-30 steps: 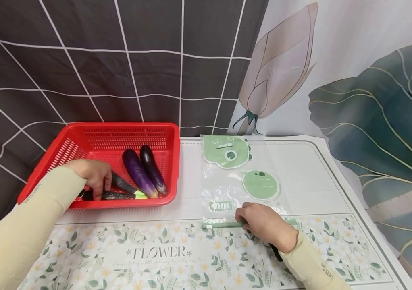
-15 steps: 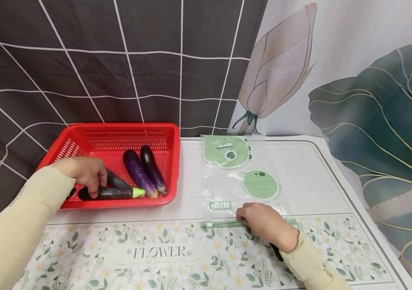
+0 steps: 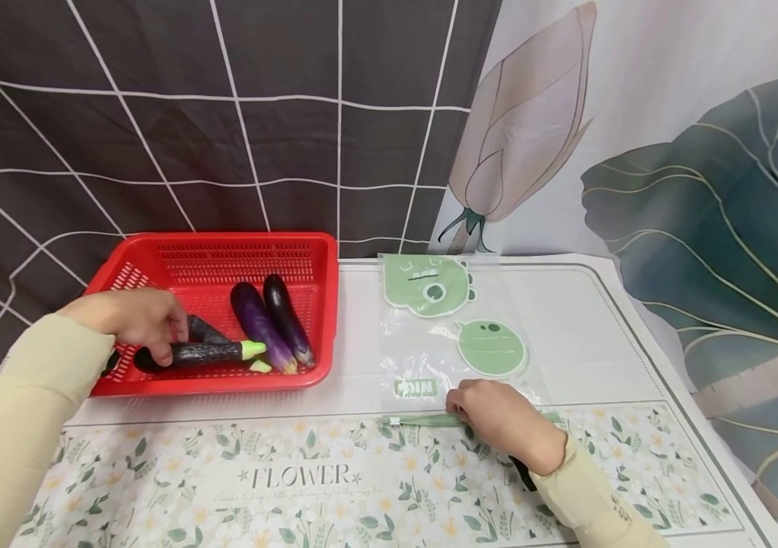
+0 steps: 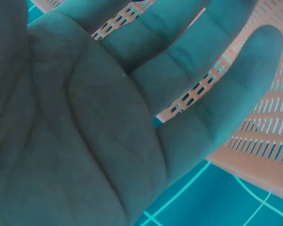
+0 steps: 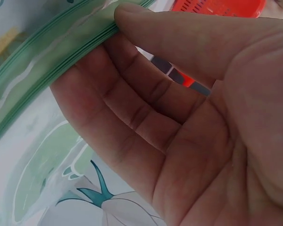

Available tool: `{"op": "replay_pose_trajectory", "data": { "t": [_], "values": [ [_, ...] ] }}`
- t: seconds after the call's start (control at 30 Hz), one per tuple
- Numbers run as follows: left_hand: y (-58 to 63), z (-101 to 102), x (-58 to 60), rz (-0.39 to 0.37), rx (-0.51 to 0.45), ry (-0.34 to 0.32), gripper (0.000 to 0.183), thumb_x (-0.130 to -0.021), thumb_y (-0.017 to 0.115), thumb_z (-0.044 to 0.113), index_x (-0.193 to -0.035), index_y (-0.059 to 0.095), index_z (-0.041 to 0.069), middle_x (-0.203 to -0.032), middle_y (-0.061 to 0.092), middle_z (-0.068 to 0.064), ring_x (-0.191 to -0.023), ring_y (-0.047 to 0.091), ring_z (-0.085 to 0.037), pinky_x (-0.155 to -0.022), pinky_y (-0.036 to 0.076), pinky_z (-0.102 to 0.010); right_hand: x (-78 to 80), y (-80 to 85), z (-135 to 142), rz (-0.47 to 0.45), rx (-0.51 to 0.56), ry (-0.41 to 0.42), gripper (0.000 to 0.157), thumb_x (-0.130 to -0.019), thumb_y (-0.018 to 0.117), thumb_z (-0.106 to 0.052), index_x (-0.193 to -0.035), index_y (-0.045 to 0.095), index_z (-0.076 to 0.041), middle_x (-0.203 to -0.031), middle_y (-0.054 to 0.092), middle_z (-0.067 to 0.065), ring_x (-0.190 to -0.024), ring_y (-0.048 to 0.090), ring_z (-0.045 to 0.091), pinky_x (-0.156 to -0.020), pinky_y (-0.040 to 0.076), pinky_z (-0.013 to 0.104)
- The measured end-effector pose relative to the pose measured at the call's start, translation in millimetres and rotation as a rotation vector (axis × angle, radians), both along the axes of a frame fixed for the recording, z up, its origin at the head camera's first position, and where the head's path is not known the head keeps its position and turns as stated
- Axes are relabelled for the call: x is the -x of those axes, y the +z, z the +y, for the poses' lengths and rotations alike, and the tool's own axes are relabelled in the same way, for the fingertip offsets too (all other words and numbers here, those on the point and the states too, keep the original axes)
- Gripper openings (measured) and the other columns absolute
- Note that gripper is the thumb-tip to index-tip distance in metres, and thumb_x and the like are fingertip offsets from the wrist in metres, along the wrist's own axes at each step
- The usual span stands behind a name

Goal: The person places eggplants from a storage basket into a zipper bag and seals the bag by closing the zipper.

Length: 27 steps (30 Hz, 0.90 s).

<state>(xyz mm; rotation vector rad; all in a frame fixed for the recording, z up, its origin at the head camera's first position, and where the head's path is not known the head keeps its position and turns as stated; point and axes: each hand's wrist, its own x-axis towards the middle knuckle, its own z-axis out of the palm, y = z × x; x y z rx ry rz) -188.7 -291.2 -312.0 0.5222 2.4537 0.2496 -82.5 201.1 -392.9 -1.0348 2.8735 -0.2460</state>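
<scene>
In the head view, my left hand (image 3: 132,318) reaches over the red basket (image 3: 331,304) and grips a dark zucchini (image 3: 190,353) with a pale green stem end pointing right. Another dark zucchini (image 3: 204,330) lies partly behind it. Two eggplants, one purple (image 3: 262,323) and one darker (image 3: 288,316), rest side by side to the right. The left wrist view shows the palm and fingers (image 4: 212,113); the zucchini is out of sight there. My right hand (image 3: 499,418) pinches the green zip edge (image 5: 47,61) of a clear zip bag (image 3: 423,346), which lies flat with green cartoon prints.
The basket stands at the back left of the white table (image 3: 588,335), against a dark checked cloth (image 3: 279,137). A floral mat (image 3: 334,495) covers the front. The bag's white slider (image 3: 394,421) sits near the zip's left end.
My left hand has moved left and slightly up with the zucchini, whose stem end has shifted the same way. A second pale stem end shows below it. The right hand stays at the bag.
</scene>
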Motion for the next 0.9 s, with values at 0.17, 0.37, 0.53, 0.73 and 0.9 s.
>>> {"op": "replay_pose_trajectory", "data": {
  "t": [0.17,0.37,0.53,0.73,0.9],
  "values": [
    [2.8,-2,-2.0,0.055,0.017,0.002,0.034,-0.071,0.086,0.019,-0.096,0.07,0.002,-0.077,0.064,0.002,-0.073,0.055,-0.016,-0.069,0.048,-0.034,1.1,1.2,1,0.016,0.011,0.024,0.022,-0.089,0.071,-0.002,-0.076,0.063,-0.018,-0.068,0.047,-0.01,-0.061,0.045,0.006,-0.056,0.042,0.025],
    [4.4,-1,-2.1,0.065,0.011,0.022,0.036,-0.074,0.083,0.02,-0.098,0.067,-0.001,-0.076,0.064,0.001,-0.071,0.056,-0.016,-0.068,0.047,-0.034,1.1,3.4,1,0.032,0.022,0.024,0.019,-0.089,0.072,-0.002,-0.078,0.065,-0.016,-0.069,0.051,-0.009,-0.062,0.049,0.006,-0.057,0.045,0.026],
    [6.1,2,-2.3,0.076,-0.022,0.034,0.038,-0.076,0.083,0.02,-0.102,0.066,-0.002,-0.072,0.064,0.002,-0.067,0.056,-0.015,-0.063,0.045,-0.033,1.1,4.4,2,0.055,0.016,0.016,0.016,-0.087,0.073,-0.001,-0.082,0.069,-0.015,-0.073,0.057,-0.007,-0.065,0.056,0.009,-0.059,0.048,0.027],
    [10.9,9,-5.2,0.148,-0.025,0.04,0.039,-0.076,0.085,0.021,-0.104,0.068,0.0,-0.069,0.059,0.001,-0.064,0.053,-0.015,-0.059,0.043,-0.033,0.3,7.3,1,0.068,-0.002,-0.002,0.012,-0.087,0.073,0.0,-0.086,0.069,-0.011,-0.079,0.063,-0.003,-0.07,0.063,0.015,-0.061,0.052,0.029],
    [14.6,15,-8.8,0.215,-0.036,0.038,0.038,-0.075,0.086,0.021,-0.103,0.068,0.002,-0.071,0.059,0.0,-0.064,0.053,-0.016,-0.058,0.044,-0.033,0.2,8.9,0,0.076,-0.016,-0.015,0.014,-0.088,0.071,0.003,-0.089,0.069,-0.01,-0.082,0.064,-0.001,-0.073,0.065,0.017,-0.062,0.053,0.03]
  ]
}}
